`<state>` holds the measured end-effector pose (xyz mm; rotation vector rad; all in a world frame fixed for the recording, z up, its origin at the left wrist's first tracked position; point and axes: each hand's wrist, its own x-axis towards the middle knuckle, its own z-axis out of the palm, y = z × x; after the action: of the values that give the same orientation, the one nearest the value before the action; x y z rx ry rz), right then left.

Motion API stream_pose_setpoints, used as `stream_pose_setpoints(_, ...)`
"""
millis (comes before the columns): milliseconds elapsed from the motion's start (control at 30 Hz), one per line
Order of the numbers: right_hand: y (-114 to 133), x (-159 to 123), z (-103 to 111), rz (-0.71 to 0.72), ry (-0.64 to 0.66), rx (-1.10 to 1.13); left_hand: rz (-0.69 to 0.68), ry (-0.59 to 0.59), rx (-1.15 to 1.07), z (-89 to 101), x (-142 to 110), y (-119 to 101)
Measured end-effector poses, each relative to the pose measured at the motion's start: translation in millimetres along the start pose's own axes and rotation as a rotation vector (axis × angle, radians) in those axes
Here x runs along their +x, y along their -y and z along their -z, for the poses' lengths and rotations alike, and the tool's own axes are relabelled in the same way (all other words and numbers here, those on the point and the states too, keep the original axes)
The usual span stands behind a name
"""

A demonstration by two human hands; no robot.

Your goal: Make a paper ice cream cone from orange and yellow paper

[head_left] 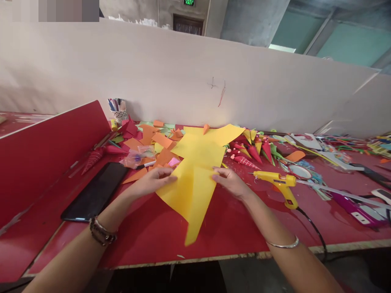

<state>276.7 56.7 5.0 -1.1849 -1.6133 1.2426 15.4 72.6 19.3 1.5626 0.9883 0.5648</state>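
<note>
Both hands grip the yellow paper over the red table (232, 232), my left hand (157, 180) and right hand (229, 182) pinching opposite edges of the creased yellow paper (191, 189). The yellow glue gun (279, 183) lies to the right.

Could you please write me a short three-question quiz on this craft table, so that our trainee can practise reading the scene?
1. True or false: the glue gun rests on the red table, to the right of the right hand.
2. What stands in the patterned cup by the wall?
A) scissors
B) pens
C) spoons
3. Fill in the colour: the left hand and the right hand hold a folded sheet of ______ paper by its two sides.

Key: 1 true; 2 B; 3 yellow.
</note>
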Motion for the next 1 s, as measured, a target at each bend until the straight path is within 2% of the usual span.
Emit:
stream_pose_setpoints(100, -1.6, 0.2, -6.5, -0.013, -0.078, 0.009, 0.026, 0.178, -0.019, -11.0, -2.6, -1.5)
stream_pose_setpoints(233, 0.2, -0.5, -12.7, 0.018, -0.127, -0.032, 0.097, 0.082, -0.043, -24.5, -5.3, -2.5)
stream_pose_setpoints(267, 1.2, -1.0, -14.2, 0.039, -0.130, -0.039, 0.131, 0.089, -0.060, -27.5, -5.5, -2.1)
stream_pose_setpoints(367, 6.0, -3.9, -18.5, 0.090, -0.156, -0.063, 0.179, 0.255, -0.155, -35.2, -4.9, -0.1)
stream_pose_setpoints(433, 9.9, -6.6, -21.1, 0.111, -0.192, -0.084, 0.164, 0.313, -0.190, -38.5, -4.2, 1.1)
stream_pose_setpoints(600, 15.6, -10.2, -25.5, 0.189, -0.321, -0.031, 0.129, 0.278, -0.152, -38.9, -3.6, 2.2)
stream_pose_setpoints(667, 14.8, -9.4, -27.2, 0.180, -0.265, 0.097, 0.113, 0.234, -0.147, -37.8, -3.7, 1.7)
stream_pose_setpoints(800, 11.0, -8.1, -31.7, 0.124, -0.047, 0.268, 0.075, 0.117, -0.161, -36.2, -4.5, -1.8)
stream_pose_setpoints(867, 9.9, -8.7, -33.8, 0.096, -0.020, 0.287, 0.067, 0.087, -0.165, -36.0, -5.3, -3.9)
stream_pose_setpoints(1000, 9.9, -10.9, -35.3, 0.081, -0.051, 0.297, 0.050, 0.088, -0.180, -37.5, -6.1, -5.2)
